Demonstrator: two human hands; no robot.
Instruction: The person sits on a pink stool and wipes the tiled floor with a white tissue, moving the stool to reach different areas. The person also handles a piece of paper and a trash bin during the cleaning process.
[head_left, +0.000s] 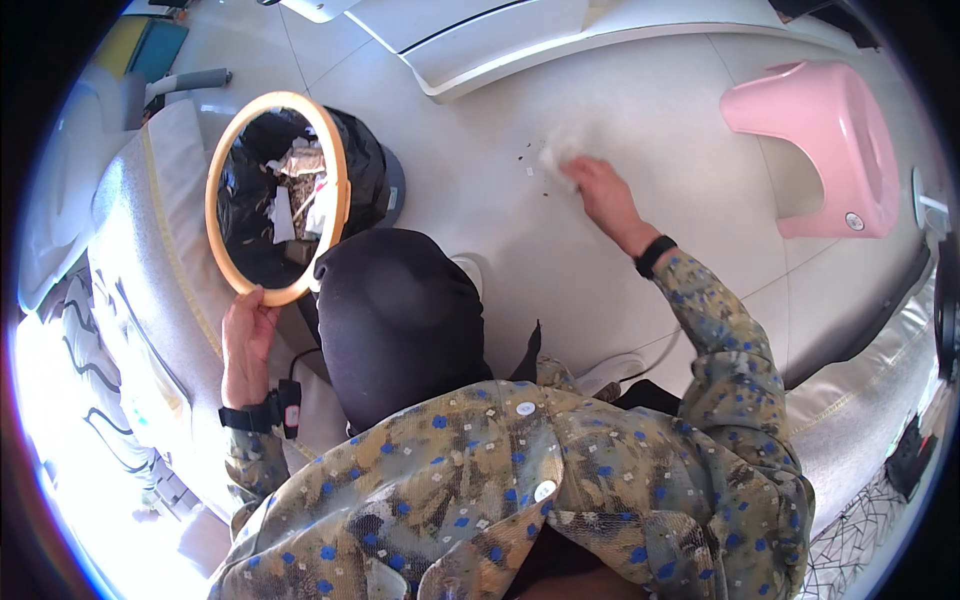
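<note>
My left hand (249, 337) grips the orange rim (339, 161) of a trash bin, which is lined with a black plastic bag (364, 169). Inside the bin lie crumpled papers (300, 161), brown bits and other litter. Out over the tiled floor, my right hand (604, 199) holds a white tissue or wipe (561, 154), blurred and low against the floor. Several small dark crumbs and a tiny white scrap (529, 172) lie just left of the tissue. Part of the tissue is hidden by my fingers.
A pink plastic stool (855, 150) stands on the right. White furniture (495, 45) edges the floor ahead. A light grey sofa (142, 217) runs along my left, and another padded seat edge (847, 405) is at lower right. My black-clad knee (405, 315) is beside the bin.
</note>
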